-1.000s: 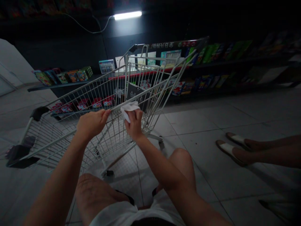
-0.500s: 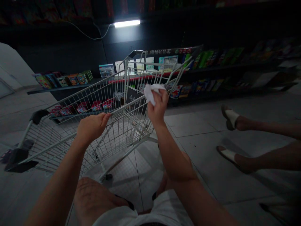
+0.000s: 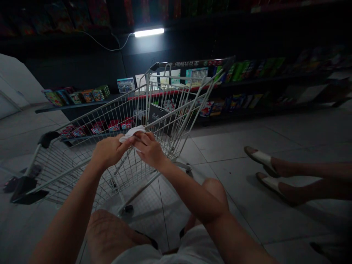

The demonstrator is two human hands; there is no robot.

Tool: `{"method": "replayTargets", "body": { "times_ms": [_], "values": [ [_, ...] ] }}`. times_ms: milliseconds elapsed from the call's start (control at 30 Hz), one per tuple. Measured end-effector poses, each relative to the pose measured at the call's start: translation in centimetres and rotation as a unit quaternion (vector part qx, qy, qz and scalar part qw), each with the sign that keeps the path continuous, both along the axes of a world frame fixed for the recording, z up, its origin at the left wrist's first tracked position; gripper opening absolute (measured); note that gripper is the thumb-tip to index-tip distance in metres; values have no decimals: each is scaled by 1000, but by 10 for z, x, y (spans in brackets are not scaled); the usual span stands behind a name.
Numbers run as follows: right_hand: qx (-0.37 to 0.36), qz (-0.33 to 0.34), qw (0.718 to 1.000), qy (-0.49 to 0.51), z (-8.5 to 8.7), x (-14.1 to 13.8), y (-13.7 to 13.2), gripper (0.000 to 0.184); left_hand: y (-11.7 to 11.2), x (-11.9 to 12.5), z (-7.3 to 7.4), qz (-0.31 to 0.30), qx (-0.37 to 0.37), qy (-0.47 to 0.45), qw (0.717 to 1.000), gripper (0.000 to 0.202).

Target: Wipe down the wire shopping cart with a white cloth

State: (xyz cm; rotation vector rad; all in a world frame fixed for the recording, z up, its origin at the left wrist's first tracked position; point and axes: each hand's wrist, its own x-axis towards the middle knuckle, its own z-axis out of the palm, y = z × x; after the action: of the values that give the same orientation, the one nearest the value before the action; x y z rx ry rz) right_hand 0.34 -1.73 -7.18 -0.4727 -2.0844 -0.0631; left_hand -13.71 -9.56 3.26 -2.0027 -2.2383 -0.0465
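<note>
A white wire shopping cart (image 3: 90, 121) lies tipped on its side on the tiled floor in front of me. My left hand (image 3: 108, 151) is closed around the cart's upper side rail. Right beside it, my right hand (image 3: 148, 147) presses a white cloth (image 3: 131, 132) against the same rail, fingers closed on the cloth. The two hands almost touch. My bare knees show at the bottom of the view.
Another person's legs in white sandals (image 3: 260, 157) stretch in from the right on the floor. Dark shelves (image 3: 247, 82) with colourful boxes run along the back under a lit tube lamp (image 3: 149, 32). The cart's black handle (image 3: 24, 183) lies at the left.
My right hand slid the cloth out along the rail toward the cart's far end, then came back next to my left hand. The other person's feet shifted.
</note>
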Motion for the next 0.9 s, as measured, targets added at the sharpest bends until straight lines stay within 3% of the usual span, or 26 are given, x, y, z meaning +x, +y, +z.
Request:
{"method": "replayTargets", "body": {
  "times_ms": [133, 233, 333, 467, 567, 667, 767, 900],
  "values": [
    [-6, -66, 995, 73, 9, 45, 56, 45, -1, 3, -1, 11, -2, 31, 999, 75],
    [-47, -132, 980, 140, 15, 60, 76, 50, 1, 7, -2, 26, 5, 53, 998, 72],
    [-69, -135, 977, 148, 14, 43, 57, 55, 3, 8, -4, 23, 15, 57, 998, 69],
    [-42, -46, 995, 72, 1, 6, 9, 52, 2, 6, -3, 4, 21, 32, 999, 67],
    [-11, -6, 1000, 21, -9, 7, 1, 44, -1, 5, -1, -6, 17, 20, 1000, 67],
    [-10, -61, 997, 46, -11, 39, 31, 45, -4, 4, -1, 5, 6, 32, 999, 71],
    [-29, -163, 974, 152, -9, 78, 74, 51, -6, 4, -2, 24, 4, 52, 998, 72],
    [-61, -225, 950, 207, -27, 89, 104, 55, -9, 1, -5, 35, 14, 59, 998, 72]
  ]
}}
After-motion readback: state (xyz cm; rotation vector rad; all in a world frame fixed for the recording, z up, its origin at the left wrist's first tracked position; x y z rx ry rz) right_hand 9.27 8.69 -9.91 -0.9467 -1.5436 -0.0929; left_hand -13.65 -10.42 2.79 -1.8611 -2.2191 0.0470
